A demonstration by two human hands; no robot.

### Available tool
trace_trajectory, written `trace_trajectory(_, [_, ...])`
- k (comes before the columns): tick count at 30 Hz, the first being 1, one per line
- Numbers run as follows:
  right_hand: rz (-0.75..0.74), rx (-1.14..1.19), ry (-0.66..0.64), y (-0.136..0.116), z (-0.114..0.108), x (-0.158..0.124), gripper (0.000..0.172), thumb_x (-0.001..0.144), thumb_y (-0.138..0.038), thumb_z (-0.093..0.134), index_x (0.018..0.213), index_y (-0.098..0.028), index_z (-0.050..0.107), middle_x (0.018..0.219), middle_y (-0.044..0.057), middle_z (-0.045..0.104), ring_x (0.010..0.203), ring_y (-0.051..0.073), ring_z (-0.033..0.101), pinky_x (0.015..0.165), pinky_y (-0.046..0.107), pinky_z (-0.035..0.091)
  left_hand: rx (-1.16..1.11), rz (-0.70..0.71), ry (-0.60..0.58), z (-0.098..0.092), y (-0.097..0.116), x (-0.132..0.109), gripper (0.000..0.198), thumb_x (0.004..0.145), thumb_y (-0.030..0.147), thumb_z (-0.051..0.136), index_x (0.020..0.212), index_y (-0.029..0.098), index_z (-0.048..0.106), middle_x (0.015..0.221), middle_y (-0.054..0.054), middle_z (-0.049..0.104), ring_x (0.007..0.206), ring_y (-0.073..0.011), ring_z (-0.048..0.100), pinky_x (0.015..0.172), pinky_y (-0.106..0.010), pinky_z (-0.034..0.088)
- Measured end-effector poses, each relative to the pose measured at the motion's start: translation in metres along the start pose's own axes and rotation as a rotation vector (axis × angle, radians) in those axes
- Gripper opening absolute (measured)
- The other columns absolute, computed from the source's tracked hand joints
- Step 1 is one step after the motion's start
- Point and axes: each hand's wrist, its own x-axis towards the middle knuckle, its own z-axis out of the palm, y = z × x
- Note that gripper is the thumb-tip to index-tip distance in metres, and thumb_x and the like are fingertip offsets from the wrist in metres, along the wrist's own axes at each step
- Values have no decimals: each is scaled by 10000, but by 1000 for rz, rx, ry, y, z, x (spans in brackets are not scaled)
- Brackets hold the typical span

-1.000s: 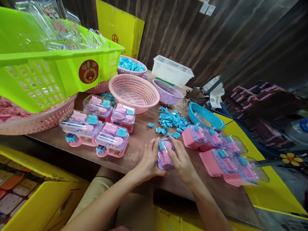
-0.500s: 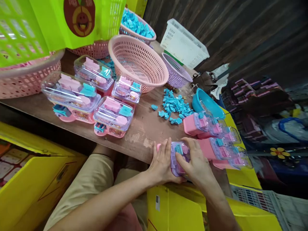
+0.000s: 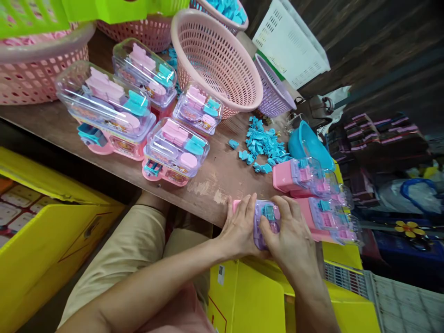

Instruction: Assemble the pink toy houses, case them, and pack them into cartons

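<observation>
My left hand (image 3: 240, 226) and my right hand (image 3: 289, 236) are both closed around a small clear purple toy case (image 3: 265, 222) with a blue piece inside, at the near edge of the wooden table (image 3: 215, 180). A pink base shows under the case beside my left fingers. Just right of my hands lies a row of pink toy cases with clear lids (image 3: 312, 194). A heap of small blue plastic pieces (image 3: 262, 145) lies beyond my hands. Several finished clear-lidded toy sets (image 3: 138, 111) stand stacked at the left.
A pink mesh basket (image 3: 215, 55), a purple basket (image 3: 274, 92), a white crate (image 3: 291, 41) and a blue bowl (image 3: 307, 145) stand at the back. A green crate (image 3: 31, 14) rests on a pink basket (image 3: 38, 69). Yellow boxes (image 3: 52, 231) sit below the table.
The view has tilted down and closer. My hands drew the purple case from the middle of the table to its near edge and press it there.
</observation>
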Motion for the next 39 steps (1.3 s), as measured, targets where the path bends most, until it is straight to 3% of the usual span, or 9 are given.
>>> trace_trajectory(5, [3,-165,-2,-7,-5,-4,365,812,-312,419,1148,-206,515,1179,115,506,906,271,550,704,391,464,-22,8,14,-1,1,1,1271,430,456,762,1398,91,24,1411,-252,292,1327,-367,249,1060,-645,-7])
trace_trajectory(11, [-35,-340,41,-14,-6,-7,359,827,-303,418,1157,-209,521,1193,124,519,855,268,539,676,402,453,-19,28,22,2,-2,0,1235,437,411,752,1397,95,42,1413,-244,298,1326,-360,257,1072,-636,30])
trace_trajectory(24, [-48,-614,-18,-42,-13,-5,307,818,-258,463,1109,-230,556,1121,120,543,761,259,466,548,346,325,-19,56,-12,-4,-2,-1,846,707,316,525,1389,67,91,1422,-209,308,1358,-280,212,1101,-587,22])
trace_trajectory(28, [-56,-649,-19,-46,-13,-3,265,832,-253,446,1062,-231,576,1060,122,553,737,249,458,539,340,313,-27,53,-36,-5,-1,-1,777,726,307,501,1382,81,150,1437,-192,288,1369,-274,182,1109,-572,15])
trace_trajectory(32, [-57,-615,-25,-42,-14,0,281,806,-242,481,1071,-231,573,1083,102,555,745,237,457,551,330,328,-42,68,-6,-1,-4,0,839,698,328,542,1382,83,123,1423,-205,303,1361,-285,204,1108,-574,58])
trace_trajectory(39, [-41,-477,-87,-23,-10,6,301,794,-253,496,1085,-231,570,1143,74,551,774,235,488,618,341,393,-46,108,75,7,-10,1,1096,526,419,701,1377,76,101,1380,-238,339,1328,-340,262,1099,-579,138])
